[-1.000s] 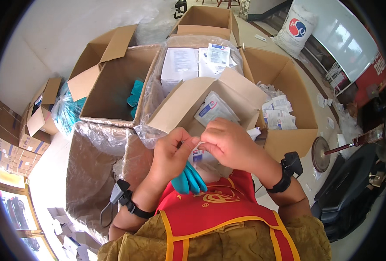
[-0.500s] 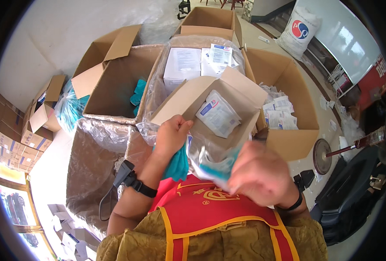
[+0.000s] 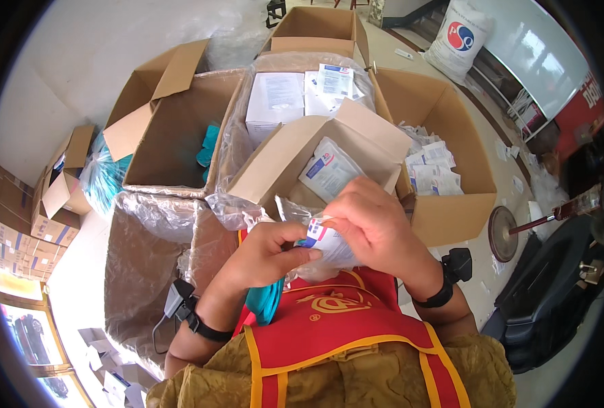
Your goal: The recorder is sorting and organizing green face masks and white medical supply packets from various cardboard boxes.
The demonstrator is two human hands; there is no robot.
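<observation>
My left hand (image 3: 269, 253) is closed, thumb and forefinger pinching the side of a small white printed packet (image 3: 336, 250) with purple and pink marks. My right hand (image 3: 375, 221) grips the packet's upper edge from the other side. A limp teal bundle (image 3: 266, 302) hangs below my left hand in front of the red apron; its kind is hard to tell. A bit of teal also shows at the packet's left edge. Just beyond my hands, a tilted open carton (image 3: 274, 163) contains similar flat white packets (image 3: 330, 170).
A carton (image 3: 462, 211) at right bears many white packets (image 3: 434, 168). Left of centre, a deep carton (image 3: 159, 146) contains teal pieces (image 3: 208, 146). A plastic-lined box (image 3: 145, 258) stands nearer left. Behind is a white box (image 3: 274, 102); a black seat (image 3: 553, 299) is at right.
My right hand has moved up and inward from the lower right. Both hands now meet at the white packet. The teal bundle still hangs below my left hand.
</observation>
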